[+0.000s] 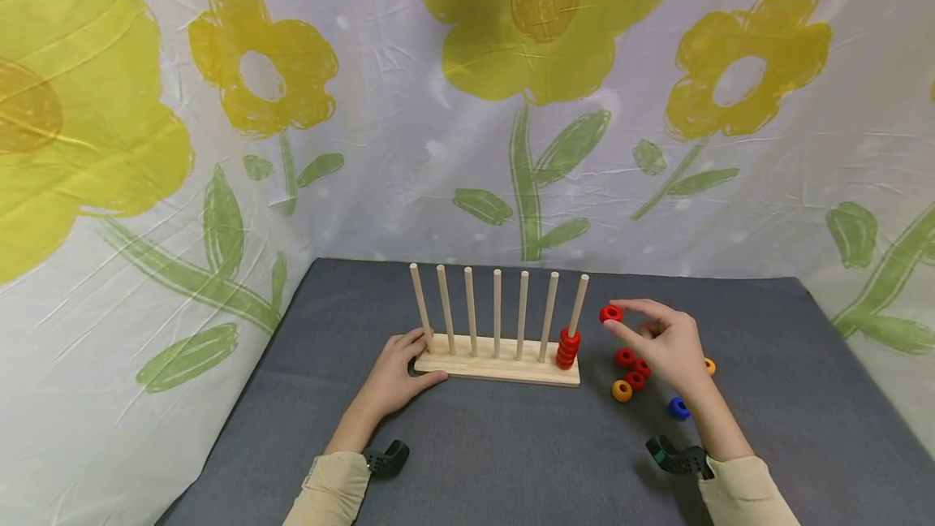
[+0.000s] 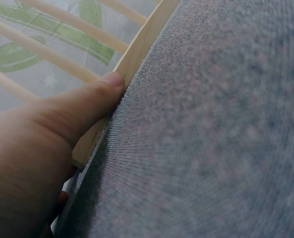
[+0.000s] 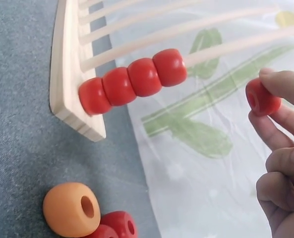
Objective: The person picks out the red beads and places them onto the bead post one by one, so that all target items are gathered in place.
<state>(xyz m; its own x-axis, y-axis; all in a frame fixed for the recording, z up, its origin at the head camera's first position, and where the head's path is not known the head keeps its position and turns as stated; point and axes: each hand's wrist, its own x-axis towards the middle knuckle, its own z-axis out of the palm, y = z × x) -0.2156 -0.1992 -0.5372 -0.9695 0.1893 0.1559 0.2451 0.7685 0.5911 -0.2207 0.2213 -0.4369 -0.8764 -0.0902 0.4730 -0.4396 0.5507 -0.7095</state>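
A red bead (image 3: 265,101), pinched by the right hand (image 1: 670,351), hung in the air just right of the end peg (image 1: 579,303) on a wooden rack (image 1: 504,370); it was held by its sides, I judged, to leave its hole uncovered. Four red beads (image 1: 567,350) sat stacked on that peg. The left hand (image 1: 394,377) gripped the rack's opposite end, likely steadying it on the worktop (image 1: 511,453). Loose beads (image 1: 635,381) lay near the right hand, seemingly for easy reach.

I count one wooden peg rack (image 1: 504,369) with seven pegs (image 1: 497,311); on its rightmost, four red beads (image 1: 567,348); to the rack's right, one red bead (image 1: 610,313) held up, plus three loose red beads (image 1: 635,381), two orange beads (image 1: 622,391) and one blue bead (image 1: 679,408).
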